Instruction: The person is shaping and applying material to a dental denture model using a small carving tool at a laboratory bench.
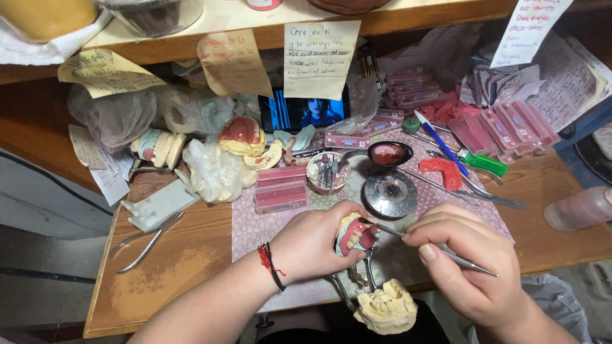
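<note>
Left hand (312, 245) closed around denture wax-up (354, 234) on articulator (366, 280). Right hand (468, 258) pinching wax carving instrument (408, 237), tip touching pink gum wax. Wax contouring judged underway. Alcohol burner (389, 194) just beyond hands, on surface (178, 261). Next: steady, light strokes.

A pink-and-white denture model (354, 233) sits above a cream plaster cast (386, 309). The brown wooden counter (172, 267) carries a pink patterned mat (255, 223). Yellow paper notes (320, 57) hang above.
</note>
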